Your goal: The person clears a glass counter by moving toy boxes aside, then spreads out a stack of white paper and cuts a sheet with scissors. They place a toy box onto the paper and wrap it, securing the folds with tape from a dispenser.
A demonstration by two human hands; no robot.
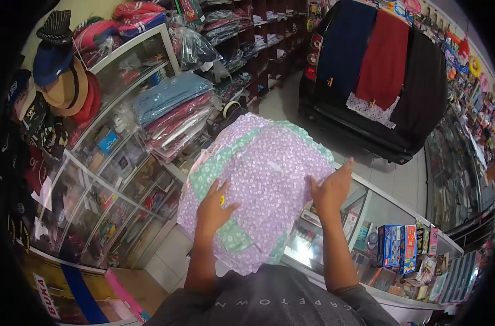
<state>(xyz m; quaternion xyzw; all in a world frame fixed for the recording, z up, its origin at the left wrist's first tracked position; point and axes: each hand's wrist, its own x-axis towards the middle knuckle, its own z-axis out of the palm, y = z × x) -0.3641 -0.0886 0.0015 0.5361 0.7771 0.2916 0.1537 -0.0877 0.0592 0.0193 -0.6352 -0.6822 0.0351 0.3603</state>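
A stack of lilac cloth with small white flowers lies in front of me on the glass counter. Layers of mint green floral cloth show at its edges, and a green corner pokes out below. On the left side of the stack rests my left hand, fingers spread, a yellow ring on one finger. My right hand is at the right edge of the stack, its thumb over the lilac cloth and its fingers stretched out. Neither hand grips anything.
Plastic-wrapped folded clothes are piled on the left display case. A roll of tape sits behind the cloth. Toy boxes stand on the counter at right. Beyond is a dark car draped with blue, red and black cloths.
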